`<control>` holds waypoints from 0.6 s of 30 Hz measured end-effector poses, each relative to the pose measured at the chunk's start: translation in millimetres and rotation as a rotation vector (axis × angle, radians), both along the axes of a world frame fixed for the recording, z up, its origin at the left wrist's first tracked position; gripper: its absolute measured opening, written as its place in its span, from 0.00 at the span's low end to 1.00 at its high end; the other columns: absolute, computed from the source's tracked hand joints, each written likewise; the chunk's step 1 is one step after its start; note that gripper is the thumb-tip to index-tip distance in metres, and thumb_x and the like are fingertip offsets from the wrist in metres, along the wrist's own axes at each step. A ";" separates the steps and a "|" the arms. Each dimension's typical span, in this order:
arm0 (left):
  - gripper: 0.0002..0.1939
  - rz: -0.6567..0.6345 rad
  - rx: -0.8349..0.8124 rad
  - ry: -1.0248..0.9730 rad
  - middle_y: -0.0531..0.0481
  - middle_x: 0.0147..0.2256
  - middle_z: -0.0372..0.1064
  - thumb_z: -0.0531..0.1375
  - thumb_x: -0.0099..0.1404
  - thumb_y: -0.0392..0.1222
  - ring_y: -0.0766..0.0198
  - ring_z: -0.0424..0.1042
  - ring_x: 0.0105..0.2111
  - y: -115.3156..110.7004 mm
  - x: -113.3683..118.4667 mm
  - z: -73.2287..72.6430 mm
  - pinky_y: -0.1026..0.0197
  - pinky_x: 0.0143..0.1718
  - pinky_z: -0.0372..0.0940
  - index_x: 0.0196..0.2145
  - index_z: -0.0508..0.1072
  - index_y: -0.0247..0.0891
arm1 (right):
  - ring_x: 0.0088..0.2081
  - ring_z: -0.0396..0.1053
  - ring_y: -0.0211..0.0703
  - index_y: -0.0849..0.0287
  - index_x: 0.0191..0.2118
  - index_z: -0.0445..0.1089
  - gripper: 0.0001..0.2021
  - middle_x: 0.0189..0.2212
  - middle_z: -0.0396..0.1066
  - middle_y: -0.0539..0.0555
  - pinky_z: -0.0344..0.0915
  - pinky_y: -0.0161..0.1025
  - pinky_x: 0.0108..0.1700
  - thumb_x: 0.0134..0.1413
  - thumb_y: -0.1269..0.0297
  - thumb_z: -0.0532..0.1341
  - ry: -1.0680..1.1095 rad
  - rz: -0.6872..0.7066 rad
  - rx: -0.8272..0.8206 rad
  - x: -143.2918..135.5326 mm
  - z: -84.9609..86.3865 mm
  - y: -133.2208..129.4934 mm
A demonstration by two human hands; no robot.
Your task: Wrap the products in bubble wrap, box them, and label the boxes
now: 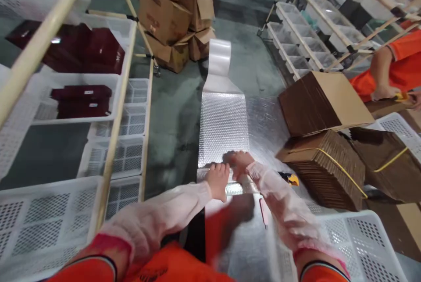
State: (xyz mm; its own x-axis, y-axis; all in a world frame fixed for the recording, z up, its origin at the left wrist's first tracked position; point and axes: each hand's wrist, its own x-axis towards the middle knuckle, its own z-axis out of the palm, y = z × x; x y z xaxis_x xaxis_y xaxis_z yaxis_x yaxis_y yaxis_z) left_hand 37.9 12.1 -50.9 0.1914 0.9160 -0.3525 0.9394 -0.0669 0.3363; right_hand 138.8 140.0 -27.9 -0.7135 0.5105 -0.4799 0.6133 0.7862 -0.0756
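Observation:
A long strip of silvery bubble wrap (pixel 223 126) runs away from me along the metal-topped table (pixel 253 247). Its near end is folded over, and both hands are on that fold. My left hand (pixel 218 181) grips the left part with fingers curled over and thumb toward me. Close beside it, my right hand (pixel 240 164) is bent round the fold, its fingers partly blurred. A small clear, greenish piece (pixel 234 189) shows just below the hands; its kind cannot be made out. Nearer me lies a slim pink tool (pixel 263 212).
The wrap leads to a roll (pixel 219 56) at the far end. A yellow-black cutter (pixel 289 179) lies to the right, beside strapped cardboard stacks (pixel 325 170). White baskets (pixel 365 238) flank the table. Left stands a rack with dark red boxes (pixel 88 49). A co-worker's orange sleeve (pixel 404 49) shows right.

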 end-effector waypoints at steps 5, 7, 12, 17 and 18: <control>0.58 0.020 0.023 -0.030 0.26 0.54 0.62 0.69 0.40 0.55 0.38 0.60 0.51 -10.0 1.5 2.6 0.43 0.52 0.55 0.64 0.54 0.26 | 0.61 0.61 0.61 0.64 0.64 0.59 0.43 0.60 0.63 0.68 0.55 0.57 0.62 0.41 0.56 0.70 0.075 0.008 0.086 43.5 -10.0 -73.5; 0.56 0.003 0.008 -0.046 0.26 0.55 0.61 0.67 0.43 0.58 0.37 0.60 0.52 -26.8 8.9 2.3 0.42 0.54 0.53 0.64 0.54 0.28 | 0.64 0.56 0.63 0.67 0.65 0.56 0.40 0.62 0.60 0.70 0.47 0.62 0.65 0.48 0.59 0.66 0.145 0.007 0.229 63.4 -29.2 -110.1; 0.58 -0.022 -0.058 -0.037 0.26 0.58 0.59 0.70 0.40 0.54 0.36 0.59 0.55 -43.3 17.6 0.6 0.41 0.56 0.53 0.64 0.54 0.29 | 0.63 0.59 0.59 0.65 0.63 0.61 0.28 0.60 0.64 0.67 0.53 0.57 0.63 0.56 0.69 0.59 0.272 0.040 0.472 87.2 -63.7 -152.5; 0.58 -0.095 -0.299 -0.099 0.28 0.58 0.59 0.72 0.37 0.55 0.38 0.59 0.57 12.0 -12.5 20.5 0.44 0.58 0.54 0.61 0.57 0.27 | 0.60 0.63 0.58 0.66 0.62 0.61 0.37 0.60 0.63 0.69 0.61 0.48 0.59 0.45 0.62 0.69 0.158 0.019 0.104 61.4 -34.6 -92.7; 0.56 -0.097 -0.314 -0.102 0.29 0.59 0.59 0.72 0.38 0.56 0.38 0.58 0.58 23.3 -19.8 28.1 0.44 0.58 0.55 0.60 0.58 0.28 | 0.57 0.65 0.58 0.64 0.61 0.63 0.41 0.59 0.65 0.67 0.63 0.47 0.57 0.39 0.59 0.73 0.130 0.017 -0.024 53.2 -27.0 -73.1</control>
